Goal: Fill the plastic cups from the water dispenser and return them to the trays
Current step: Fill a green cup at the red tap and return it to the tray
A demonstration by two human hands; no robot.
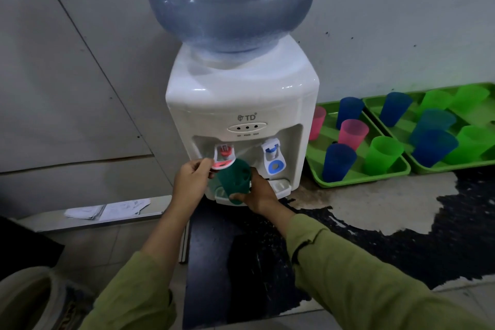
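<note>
counter [375,207]: lh [191,182] pinches tap [224,159], rh [261,195] grips cup [235,179]

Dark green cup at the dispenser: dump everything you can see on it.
The dark green cup is a tapered tumbler of translucent plastic. It is mouth-up and looks slightly tilted, with its rim right under the red tap lever, above the drip tray of the white dispenser. The right hand grips it from the right and beneath, fingers curled round the base. The left hand holds the lever beside the rim; whether it touches the cup is unclear. Water level cannot be read.
</note>
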